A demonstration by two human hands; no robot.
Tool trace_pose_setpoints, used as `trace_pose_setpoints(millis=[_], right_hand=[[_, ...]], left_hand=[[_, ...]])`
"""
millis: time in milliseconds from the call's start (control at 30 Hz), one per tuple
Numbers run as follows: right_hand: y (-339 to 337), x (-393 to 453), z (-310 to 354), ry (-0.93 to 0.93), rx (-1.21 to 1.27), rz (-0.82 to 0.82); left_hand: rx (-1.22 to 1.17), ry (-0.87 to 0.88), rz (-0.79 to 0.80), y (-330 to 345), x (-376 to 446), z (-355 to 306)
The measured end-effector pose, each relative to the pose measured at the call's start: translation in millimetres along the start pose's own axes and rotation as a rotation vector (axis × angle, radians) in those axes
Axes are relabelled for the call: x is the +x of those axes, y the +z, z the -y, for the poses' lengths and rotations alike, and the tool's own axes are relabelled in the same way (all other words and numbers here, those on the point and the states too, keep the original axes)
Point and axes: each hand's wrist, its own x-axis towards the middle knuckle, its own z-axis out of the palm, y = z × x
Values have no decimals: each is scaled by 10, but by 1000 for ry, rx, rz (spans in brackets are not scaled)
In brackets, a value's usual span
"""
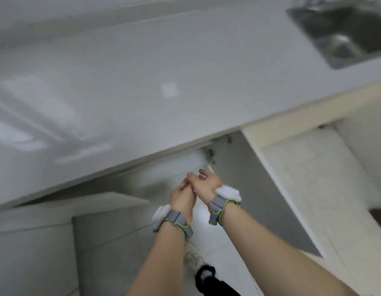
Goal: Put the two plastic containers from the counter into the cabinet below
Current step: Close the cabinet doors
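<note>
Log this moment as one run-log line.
left hand: below counter edge, touching right hand | right hand: at open cabinet | held item: cannot tell | counter: no containers visible

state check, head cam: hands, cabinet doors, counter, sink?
left hand: below the counter edge, touching the right hand, grip unclear
right hand: at the cabinet opening, fingers loosely curled
right cabinet door: swung open
counter: no container visible, view blurred
sink: looks empty

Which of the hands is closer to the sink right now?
Right. The right hand is below the counter edge, nearer the side where the sink sits. The left hand touches it but lies farther left and lower.
</note>
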Motion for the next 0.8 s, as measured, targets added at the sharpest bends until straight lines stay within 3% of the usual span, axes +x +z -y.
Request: trace_pose_setpoints(millis=[200,333,467,633,800], right_hand=[[-1684,48,-382,-61,87,-419],[-2384,-118,-935,-15,39,-492],[-2637,-228,-1595,213,-222,-405],[-2577,-346,-1776,200,-371,-200],[-1917,-333,-1858,259,-140,46]], left_hand=[[275,24,218,1083,-197,347],[472,19,237,1576,-207,777],[651,113,283,1871,-315,1163],[725,207,317,1694,-425,1428],[730,259,292,954,-462,1288]])
